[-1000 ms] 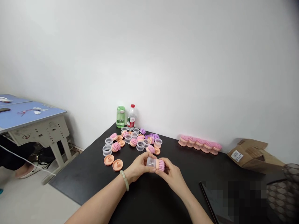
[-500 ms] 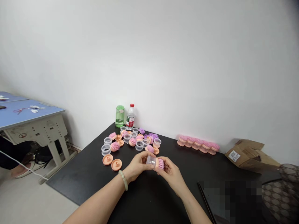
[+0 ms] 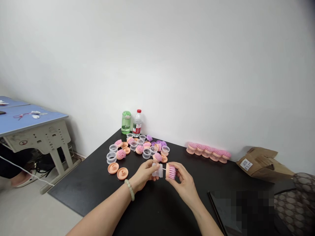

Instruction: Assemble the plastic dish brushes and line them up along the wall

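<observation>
Over the black table, my left hand [image 3: 145, 173], with a beaded bracelet on its wrist, pinches a clear plastic cup [image 3: 157, 170]. My right hand [image 3: 182, 179] grips a pink brush head [image 3: 171, 171] by its bristled side. A thin stem joins the brush head's flat side toward the cup, with a small gap between the two bodies. Beyond my hands lie several loose clear rings [image 3: 112, 157], pink brush heads [image 3: 121, 154], orange round caps [image 3: 122, 173] and purple bristle pieces [image 3: 161, 143].
A row of pink brushes [image 3: 208, 151] stands along the wall. At the back are a green bottle [image 3: 126, 123] and a red-capped water bottle [image 3: 137, 124]. A cardboard box [image 3: 264, 165] and a dark flat device [image 3: 222, 209] lie right. A blue desk [image 3: 31, 118] stands left.
The brush head has moved right, away from the clear cup, and the stem between them now shows. My right hand has shifted slightly right with it.
</observation>
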Motion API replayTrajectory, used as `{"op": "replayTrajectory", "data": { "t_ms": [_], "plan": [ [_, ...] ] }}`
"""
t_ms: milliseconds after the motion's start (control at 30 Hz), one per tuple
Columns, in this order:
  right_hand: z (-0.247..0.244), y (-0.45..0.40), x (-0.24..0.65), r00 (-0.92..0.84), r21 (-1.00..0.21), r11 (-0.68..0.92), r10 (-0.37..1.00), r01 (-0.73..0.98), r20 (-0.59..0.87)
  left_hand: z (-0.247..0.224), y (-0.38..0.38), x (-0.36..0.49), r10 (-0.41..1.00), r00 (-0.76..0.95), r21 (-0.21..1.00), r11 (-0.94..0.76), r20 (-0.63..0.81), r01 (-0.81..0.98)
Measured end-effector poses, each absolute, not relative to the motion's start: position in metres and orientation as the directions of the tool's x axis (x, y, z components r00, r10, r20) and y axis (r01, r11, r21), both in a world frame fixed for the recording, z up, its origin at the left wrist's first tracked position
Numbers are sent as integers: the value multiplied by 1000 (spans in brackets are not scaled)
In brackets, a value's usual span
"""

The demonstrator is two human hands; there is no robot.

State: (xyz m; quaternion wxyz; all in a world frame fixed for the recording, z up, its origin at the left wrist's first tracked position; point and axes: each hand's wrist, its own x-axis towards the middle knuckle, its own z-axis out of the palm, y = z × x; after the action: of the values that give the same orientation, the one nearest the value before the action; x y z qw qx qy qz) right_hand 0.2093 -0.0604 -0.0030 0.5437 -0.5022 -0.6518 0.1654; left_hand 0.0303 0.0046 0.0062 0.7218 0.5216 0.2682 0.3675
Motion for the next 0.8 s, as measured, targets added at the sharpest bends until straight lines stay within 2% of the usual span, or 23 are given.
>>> {"op": "replayTrajectory", "data": {
  "t_ms": [467,633,800],
  "plan": [
    [-9,-60,204,41,-741,434,850,512,526,9,1,30,770,636,956,151,46,-253],
    [-6,-61,204,-16,-645,487,805,589,593,10,1,32,788,615,975,161,-32,-155],
    [-2,-62,202,-122,-494,613,694,616,710,6,4,32,769,633,979,186,-89,-88]
  ]
}}
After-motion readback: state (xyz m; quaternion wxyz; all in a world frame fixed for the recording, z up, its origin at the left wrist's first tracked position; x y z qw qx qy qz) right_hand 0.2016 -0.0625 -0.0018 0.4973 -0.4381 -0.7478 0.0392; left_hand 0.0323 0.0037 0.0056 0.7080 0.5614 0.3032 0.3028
